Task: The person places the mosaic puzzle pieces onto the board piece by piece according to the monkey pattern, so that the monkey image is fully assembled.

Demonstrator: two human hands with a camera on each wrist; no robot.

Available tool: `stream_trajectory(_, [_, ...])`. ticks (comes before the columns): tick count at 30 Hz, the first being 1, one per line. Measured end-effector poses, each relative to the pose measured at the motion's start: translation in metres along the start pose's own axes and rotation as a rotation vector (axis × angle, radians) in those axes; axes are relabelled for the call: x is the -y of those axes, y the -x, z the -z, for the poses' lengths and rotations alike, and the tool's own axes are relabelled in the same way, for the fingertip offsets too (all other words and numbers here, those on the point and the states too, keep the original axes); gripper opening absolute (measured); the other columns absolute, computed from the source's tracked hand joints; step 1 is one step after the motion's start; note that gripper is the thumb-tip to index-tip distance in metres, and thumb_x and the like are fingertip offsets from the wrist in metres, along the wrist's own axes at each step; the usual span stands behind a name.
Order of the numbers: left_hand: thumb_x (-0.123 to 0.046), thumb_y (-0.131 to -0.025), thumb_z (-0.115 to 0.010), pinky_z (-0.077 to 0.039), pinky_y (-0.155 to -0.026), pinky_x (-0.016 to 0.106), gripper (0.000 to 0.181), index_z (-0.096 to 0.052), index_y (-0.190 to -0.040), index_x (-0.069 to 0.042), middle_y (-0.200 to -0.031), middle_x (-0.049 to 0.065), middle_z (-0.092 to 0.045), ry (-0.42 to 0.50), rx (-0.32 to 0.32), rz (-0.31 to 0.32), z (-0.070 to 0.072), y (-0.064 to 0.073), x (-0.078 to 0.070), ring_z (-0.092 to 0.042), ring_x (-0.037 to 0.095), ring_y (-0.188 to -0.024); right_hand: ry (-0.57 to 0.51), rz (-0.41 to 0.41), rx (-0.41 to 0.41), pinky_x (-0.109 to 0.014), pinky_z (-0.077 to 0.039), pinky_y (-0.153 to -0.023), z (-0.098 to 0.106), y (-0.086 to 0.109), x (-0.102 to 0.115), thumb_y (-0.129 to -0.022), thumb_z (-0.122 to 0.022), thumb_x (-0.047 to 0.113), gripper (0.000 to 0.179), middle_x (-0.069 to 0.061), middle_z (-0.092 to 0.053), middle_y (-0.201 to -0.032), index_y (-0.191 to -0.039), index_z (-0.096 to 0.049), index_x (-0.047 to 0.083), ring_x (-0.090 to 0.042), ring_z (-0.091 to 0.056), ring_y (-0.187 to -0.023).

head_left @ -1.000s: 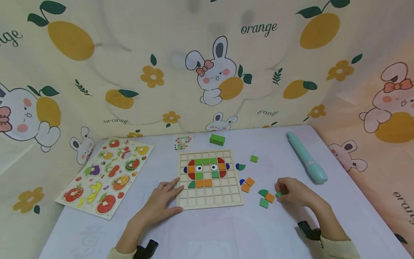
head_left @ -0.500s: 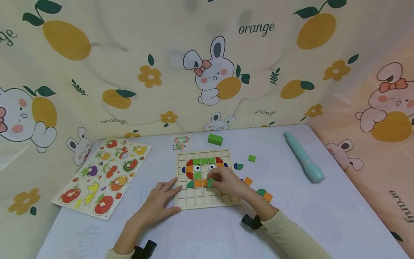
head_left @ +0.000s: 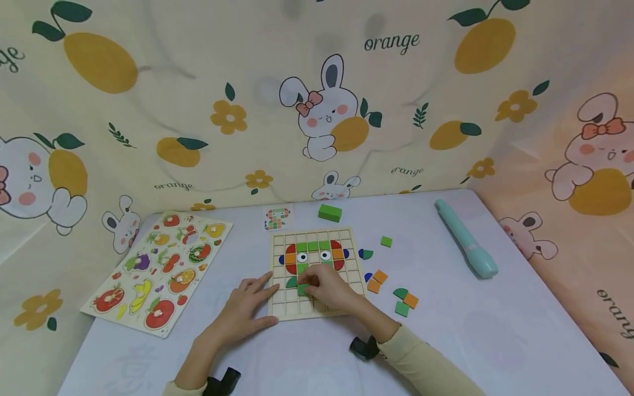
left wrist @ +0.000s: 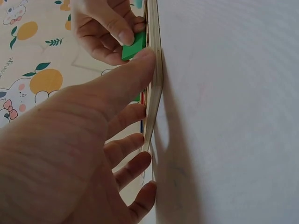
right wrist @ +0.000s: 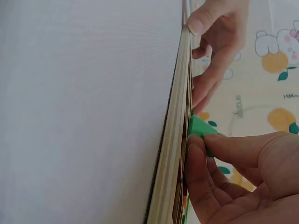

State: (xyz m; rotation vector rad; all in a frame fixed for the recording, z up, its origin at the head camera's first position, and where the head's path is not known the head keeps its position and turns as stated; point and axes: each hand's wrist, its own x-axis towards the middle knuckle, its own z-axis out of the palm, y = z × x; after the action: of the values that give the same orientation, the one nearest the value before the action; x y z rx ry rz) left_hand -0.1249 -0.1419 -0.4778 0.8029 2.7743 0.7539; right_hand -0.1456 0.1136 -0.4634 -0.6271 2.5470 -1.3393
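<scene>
My right hand [head_left: 329, 287] pinches a green square tile [right wrist: 200, 127] between thumb and fingers, low over the wooden grid board [head_left: 346, 305]. In the left wrist view the same green tile [left wrist: 134, 46] tilts against the board's face. Along the board's left edge rests my left hand [head_left: 242, 308], fingers spread, thumb at the near left corner. Red, orange, green and blue pieces sit in the board's upper cells, with two round eye tiles [head_left: 302, 257] among them. A green quarter-round piece [head_left: 291, 282] lies just left of the pinched tile. My right hand hides some middle cells.
Right of the board lie loose pieces: orange squares [head_left: 380, 276], a green square [head_left: 402, 308], a green quarter-round [head_left: 366, 254]. Behind it are a pattern card [head_left: 277, 219] and a green block [head_left: 329, 213]. A fruit puzzle board [head_left: 158, 269] lies left, a turquoise stick-shaped object [head_left: 465, 239] right.
My right hand has carried a green tile from the loose pieces at the right onto the board, then further left and slightly nearer. The left hand has stayed at the board's edge.
</scene>
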Motion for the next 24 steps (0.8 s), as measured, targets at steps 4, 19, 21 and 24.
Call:
stream_trajectory(4, [-0.049,-0.084,-0.076,-0.035,-0.099,0.053,0.07,-0.057,-0.143,-0.018,-0.162,0.001,-0.03,0.004,0.005,0.003,-0.0009,0.0004,0.0009,-0.037,0.026,-0.131,-0.005,-0.006,-0.023,-0.024,-0.046,-0.066,-0.0019,0.0003,-0.0006,-0.089,-0.07,-0.005,0.015,-0.004,-0.065,-0.086,-0.101,-0.072,0.002,-0.014,-0.052,-0.075])
stream_trajectory(19, [-0.049,-0.084,-0.076,-0.036,-0.099,0.053,0.07,-0.056,-0.144,-0.018,-0.162,0.002,-0.03,-0.009,0.01,0.004,-0.0004,-0.0004,0.0001,-0.037,0.027,-0.132,0.22,-0.03,-0.042,-0.024,-0.045,-0.066,-0.0047,0.0012,0.0052,-0.087,-0.078,0.011,0.005,0.009,-0.057,-0.078,-0.092,-0.077,0.01,-0.011,-0.051,-0.074])
stream_trajectory(21, [-0.049,-0.084,-0.076,-0.036,-0.099,0.053,0.07,-0.056,-0.144,-0.018,-0.162,0.002,-0.03,-0.01,0.01,0.005,-0.0005,-0.0001,0.0003,-0.037,0.027,-0.132,0.249,-0.024,-0.034,-0.024,-0.044,-0.066,-0.0065,0.001,0.0053,-0.085,-0.08,0.015,0.006,0.009,-0.055,-0.077,-0.089,-0.076,0.011,-0.01,-0.05,-0.073])
stream_trajectory(24, [-0.049,-0.084,-0.075,-0.036,-0.1,0.052,0.069,-0.056,-0.143,-0.018,-0.162,0.002,-0.03,-0.006,0.007,0.006,-0.0007,0.0003,0.0004,-0.037,0.026,-0.132,0.272,-0.022,-0.035,-0.024,-0.043,-0.066,-0.0088,0.0009,0.006,-0.084,-0.081,0.016,0.008,0.009,-0.055,-0.078,-0.084,-0.073,0.013,-0.01,-0.05,-0.073])
